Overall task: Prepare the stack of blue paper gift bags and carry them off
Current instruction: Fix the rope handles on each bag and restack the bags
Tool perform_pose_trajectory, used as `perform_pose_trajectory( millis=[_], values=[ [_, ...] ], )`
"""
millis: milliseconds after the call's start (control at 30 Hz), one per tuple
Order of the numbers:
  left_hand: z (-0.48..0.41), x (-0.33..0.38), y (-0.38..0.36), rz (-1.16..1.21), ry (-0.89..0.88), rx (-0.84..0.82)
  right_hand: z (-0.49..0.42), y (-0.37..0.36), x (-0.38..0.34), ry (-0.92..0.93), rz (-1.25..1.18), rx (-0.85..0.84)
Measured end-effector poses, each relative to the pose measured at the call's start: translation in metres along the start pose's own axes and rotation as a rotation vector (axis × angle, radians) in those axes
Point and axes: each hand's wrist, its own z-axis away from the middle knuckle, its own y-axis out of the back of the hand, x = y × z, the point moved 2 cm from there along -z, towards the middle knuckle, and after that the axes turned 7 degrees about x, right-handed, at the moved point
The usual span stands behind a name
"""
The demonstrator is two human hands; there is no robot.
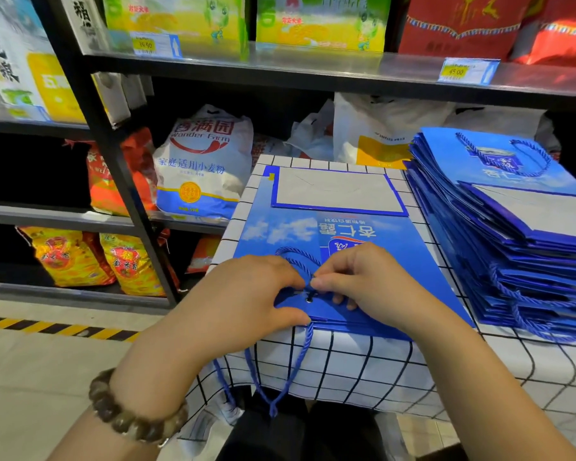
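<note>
Surface: a table (363, 367) covered by a white cloth with a black grid, the cloth hanging over the near edge. Behind and to the left of it stands a black metal shelf unit (113, 154) stocked with sacks and boxed goods, among them a white flour sack (203, 168) on the middle level. Yellow price tags (466, 71) are fixed to the upper shelf rail. The floor (30, 377) is pale, and a strip of yellow-and-black hazard tape (57, 327) runs along the foot of the shelving.

Task items: one flat bag (396, 241) lies on the table directly in front of the person. It is blue with a cloud print and white lettering, and its folded grey base panel faces up at the far end. One blue rope handle (293, 252) loops on top of it; a second loop hangs off the table's near edge. The stack of blue gift bags (512, 234) sits on the right of the table, just beside the flat bag, with edges fanned and cords trailing.

Hands: the left hand (246, 294), with a beaded bracelet (130, 417) at the wrist, grips the bag's near edge beside a metal eyelet. The right hand (356, 277) pinches the rope handle at that eyelet.
</note>
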Motion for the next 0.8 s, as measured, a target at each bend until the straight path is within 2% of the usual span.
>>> perform_pose_trajectory(
  millis=[233,300,367,467,600,633,733,800],
  values=[
    [-0.001,-0.003,0.002,-0.022,0.009,0.091,-0.001,-0.004,-0.003,0.101,0.213,0.007],
    [-0.001,-0.003,0.0,-0.042,-0.006,0.13,0.002,-0.003,-0.002,0.123,0.203,-0.06],
    [-0.001,-0.003,0.0,-0.071,-0.006,0.167,0.006,0.001,-0.003,0.096,0.064,-0.166],
    [-0.002,0.001,0.0,-0.035,0.064,0.199,0.006,0.004,-0.001,0.175,0.244,-0.258],
    [0.01,0.012,0.008,0.0,0.147,0.451,0.004,0.004,-0.004,0.215,0.293,-0.264],
    [0.012,0.015,0.007,-0.024,0.169,0.472,0.004,0.005,-0.005,0.217,0.303,-0.27],
    [0.011,0.03,-0.001,-0.237,0.195,0.399,0.003,0.006,-0.005,0.236,0.315,-0.28],
    [0.008,0.039,-0.006,-0.371,0.22,0.291,0.004,0.006,-0.006,0.246,0.323,-0.283]
  ],
)
